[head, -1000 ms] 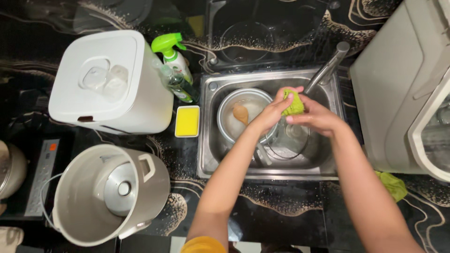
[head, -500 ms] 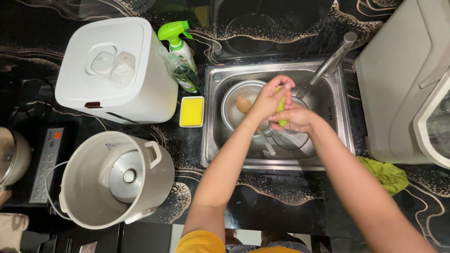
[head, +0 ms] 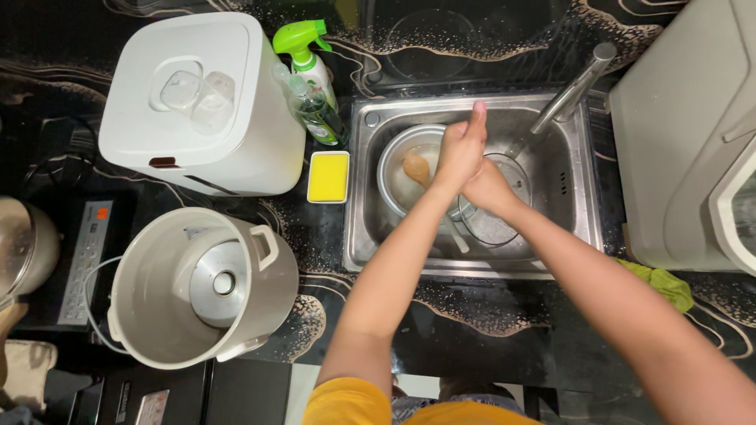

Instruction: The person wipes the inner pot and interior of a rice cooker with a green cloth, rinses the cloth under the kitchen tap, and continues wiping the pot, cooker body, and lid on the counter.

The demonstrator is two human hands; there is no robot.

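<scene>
Black stone table (head: pixel 472 330) with gold veining, seen from above, carrying a steel sink (head: pixel 358 236) at centre. Your left hand (head: pixel 461 149) and right hand (head: pixel 487 187) meet over the sink, pressed one against the other below the tap (head: pixel 573 88). Left hand: fingers straight and held together, pointing away from you toward the back wall of the sink. Right hand: tucked under and behind the left, fingers hidden, so you cannot tell whether they are curled or flat, nor whether anything sits between the palms. Sink contents: a round metal pan (head: pixel 398 177) at the left, with a wooden spoon (head: pixel 416 168) lying in it; a clear glass lid (head: pixel 504 216) just right of the pan, directly below your hands; a pale handle (head: pixel 458 238) running toward the front wall. Left of the sink, touching its rim: a yellow sponge in a white tray (head: pixel 328 176). Behind that: a spray bottle (head: pixel 309 55) with a green trigger and a clear bottle (head: pixel 315 110) of green liquid, standing side by side. Far left: a white box appliance (head: pixel 197 102) with a clear lid insert. Front left: an open grey pot (head: pixel 201 287) with a metal disc inside. Left edge: a control panel (head: pixel 83 264) and part of a metal pot (head: pixel 24 248). Right of the sink: a grey-white appliance (head: pixel 677 134), and near its foot a crumpled green cloth (head: pixel 661 282).
</scene>
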